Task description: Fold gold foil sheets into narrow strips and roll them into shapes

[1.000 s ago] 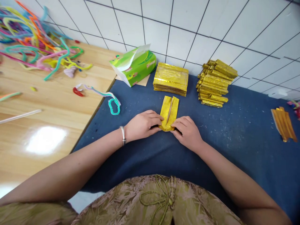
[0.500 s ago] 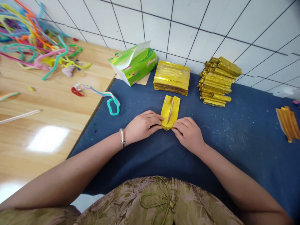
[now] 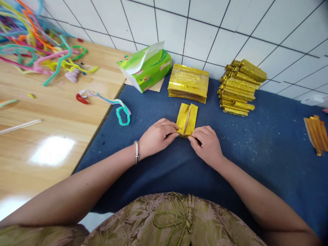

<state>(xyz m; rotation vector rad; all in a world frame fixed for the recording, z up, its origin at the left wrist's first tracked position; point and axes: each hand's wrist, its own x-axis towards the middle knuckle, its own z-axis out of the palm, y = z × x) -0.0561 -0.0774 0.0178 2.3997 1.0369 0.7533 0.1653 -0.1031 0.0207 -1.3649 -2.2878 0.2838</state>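
A gold foil paper (image 3: 182,118), its two long sides folded in to a middle seam, lies on the dark blue cloth (image 3: 159,174). At its near left corner my left hand (image 3: 159,136) pinches the edge between thumb and fingers. My right hand (image 3: 208,145) grips the near right corner in the same way. The near edge is turned up slightly between both hands. Just beyond lies a stack of flat gold foil papers (image 3: 189,82). To its right is a pile of folded gold paper strips (image 3: 239,87).
A green tissue pack (image 3: 153,70) stands by the tiled wall (image 3: 200,32). Colourful pipe cleaners (image 3: 38,51) lie heaped on the wooden table (image 3: 102,61) at left. A teal loop of pipe cleaner (image 3: 123,116) rests on the cloth. More folded gold strips (image 3: 317,133) lie far right.
The near edge of the gold paper has been folded up a little, so the paper looks shorter. Both hands keep their pinch on its corners. The view has shifted slightly.
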